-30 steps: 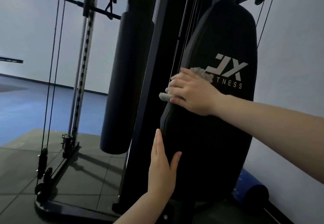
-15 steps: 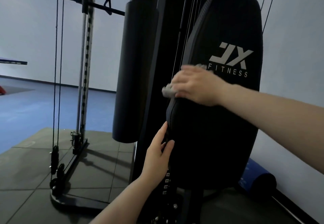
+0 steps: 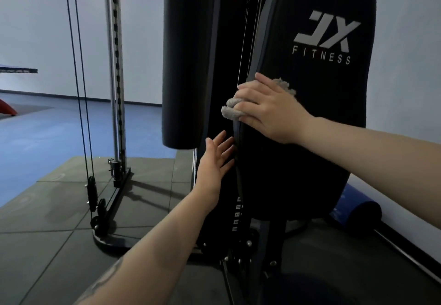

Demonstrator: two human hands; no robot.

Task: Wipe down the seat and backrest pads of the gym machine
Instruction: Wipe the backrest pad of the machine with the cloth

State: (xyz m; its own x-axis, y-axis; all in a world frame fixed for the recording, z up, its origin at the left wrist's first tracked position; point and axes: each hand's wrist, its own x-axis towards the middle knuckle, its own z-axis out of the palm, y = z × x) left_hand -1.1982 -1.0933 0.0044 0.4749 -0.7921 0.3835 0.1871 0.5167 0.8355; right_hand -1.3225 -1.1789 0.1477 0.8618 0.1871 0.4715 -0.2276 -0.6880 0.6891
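Observation:
The tall black backrest pad (image 3: 307, 152) with a white JX FITNESS logo stands upright at centre right. My right hand (image 3: 269, 111) presses a grey cloth (image 3: 230, 111) flat against the pad's left edge, below the logo; the cloth pokes out left of and above my fingers. My left hand (image 3: 214, 168) is lower, fingers spread, its fingertips at the pad's left side edge. The seat pad shows only as a dark curve at the bottom right (image 3: 317, 288).
A black cylindrical roller pad (image 3: 183, 61) hangs left of the backrest. Cables (image 3: 78, 90) and a chrome guide post (image 3: 113, 94) stand on a base at the left. The weight stack labels (image 3: 237, 214) sit below my left hand. A blue roll (image 3: 358, 209) lies by the right wall.
My right hand with the cloth has slid down along the pad's left edge, away from the logo. My left hand has loosened from the pad edge and its fingers have spread. The view has moved closer.

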